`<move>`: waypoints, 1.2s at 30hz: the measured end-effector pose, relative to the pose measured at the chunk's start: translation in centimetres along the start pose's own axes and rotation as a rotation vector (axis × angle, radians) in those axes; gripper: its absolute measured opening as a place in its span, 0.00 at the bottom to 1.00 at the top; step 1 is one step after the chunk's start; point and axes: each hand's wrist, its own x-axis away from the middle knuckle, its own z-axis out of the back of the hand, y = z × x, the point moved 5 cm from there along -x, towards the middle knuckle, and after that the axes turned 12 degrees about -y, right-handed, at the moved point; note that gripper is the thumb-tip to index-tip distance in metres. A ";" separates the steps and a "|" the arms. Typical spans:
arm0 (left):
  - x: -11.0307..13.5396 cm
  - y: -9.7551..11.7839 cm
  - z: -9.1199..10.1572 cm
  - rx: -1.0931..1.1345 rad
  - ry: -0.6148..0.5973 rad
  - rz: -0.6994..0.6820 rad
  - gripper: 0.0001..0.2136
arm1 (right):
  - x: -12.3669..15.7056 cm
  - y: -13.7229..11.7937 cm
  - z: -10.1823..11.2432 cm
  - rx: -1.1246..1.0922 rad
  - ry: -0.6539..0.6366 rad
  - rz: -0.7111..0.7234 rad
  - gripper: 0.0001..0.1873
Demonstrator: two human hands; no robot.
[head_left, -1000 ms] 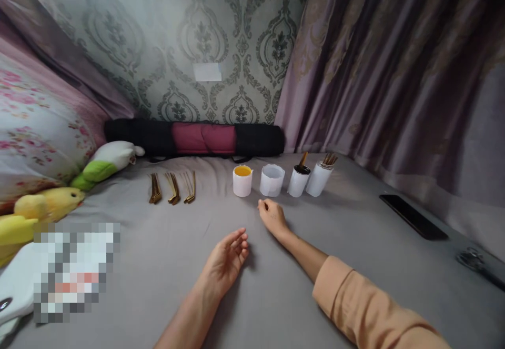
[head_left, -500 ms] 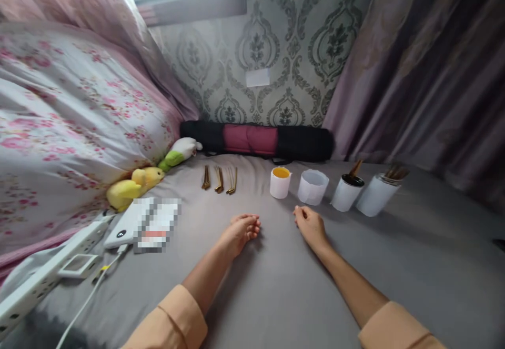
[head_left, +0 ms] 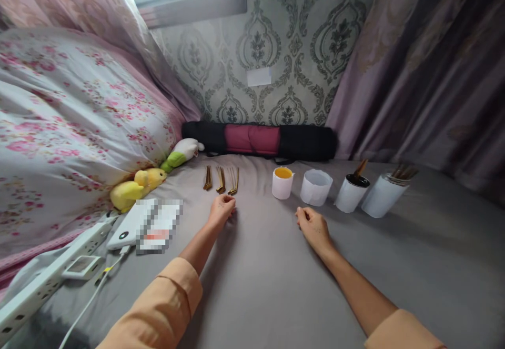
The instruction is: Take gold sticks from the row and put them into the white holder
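My left hand [head_left: 222, 210] is over the grey sheet with its fingers curled together, just below three small groups of slim gold-coloured pieces [head_left: 221, 180] with bent lower ends. Nothing shows in its fingers. My right hand [head_left: 314, 229] rests on the sheet, loosely closed, and no object is visible in it. Beyond it is a row of white-wrapped containers: one with a yellow inside [head_left: 282, 187], a wide pale one [head_left: 315, 193], a dark-mouthed one [head_left: 350, 197] with brown pieces standing up, and one [head_left: 379, 199] with several thin brown sticks.
On the left lie a power strip [head_left: 51, 278], a white power bank [head_left: 128, 229] with a cable, and plush toys [head_left: 138, 188]. A black and maroon roll [head_left: 252, 139] lies along the patterned wall. Curtains [head_left: 410, 75] hang on both sides.
My left hand has moved left and forward, close to the gold-coloured pieces, and its back now faces up. My right hand has stayed nearly in place.
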 end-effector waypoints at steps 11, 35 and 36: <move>-2.5 2.5 1.4 -0.501 0.143 -0.122 0.08 | 0.0 -0.3 0.1 0.011 -0.008 -0.012 0.21; -5.9 1.9 -0.6 -0.716 0.124 -0.108 0.15 | -0.2 0.0 -0.1 0.004 -0.024 -0.067 0.19; -6.0 1.8 -0.6 -0.718 0.127 -0.104 0.15 | -0.2 0.0 -0.1 0.003 -0.027 -0.063 0.20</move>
